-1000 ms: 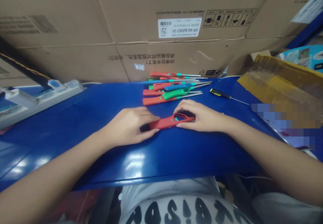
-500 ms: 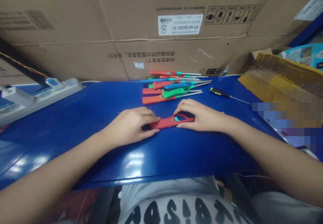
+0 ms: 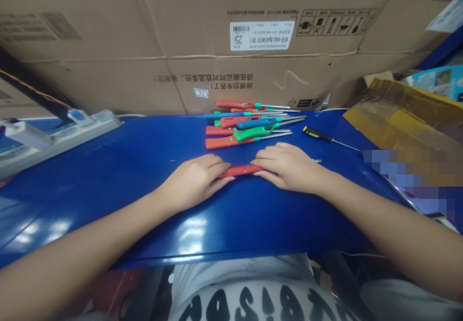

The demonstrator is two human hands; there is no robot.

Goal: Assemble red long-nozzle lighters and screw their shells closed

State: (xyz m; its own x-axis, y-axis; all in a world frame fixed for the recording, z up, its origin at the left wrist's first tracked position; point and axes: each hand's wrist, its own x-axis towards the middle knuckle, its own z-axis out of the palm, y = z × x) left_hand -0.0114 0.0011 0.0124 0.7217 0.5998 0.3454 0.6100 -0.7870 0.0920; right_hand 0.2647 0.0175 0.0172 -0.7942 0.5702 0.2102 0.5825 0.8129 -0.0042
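Both hands hold one red long-nosed lighter (image 3: 243,170) low over the blue table. Fingers and thumb of my left hand (image 3: 197,179) close on the handle's left end. My right hand (image 3: 285,167) grips it farther right and hides the trigger part; a bit of metal tip (image 3: 317,161) shows beyond that wrist. The lighter's narrow edge faces up. Behind the hands lies a pile of similar lighters: a green one (image 3: 255,132), a blue one (image 3: 253,122) and several red ones, such as the front red lighter (image 3: 224,142), their metal tubes pointing right.
A black and yellow screwdriver (image 3: 318,134) lies right of the pile. The blue table (image 3: 144,234) ends against a large cardboard box (image 3: 108,80). A power strip (image 3: 87,129) with plugs stands at left, a yellow taped package (image 3: 408,113) at right.
The held lighter has been rolled so its narrow edge faces up instead of its flat side. My right hand has shifted and now covers the trigger opening.
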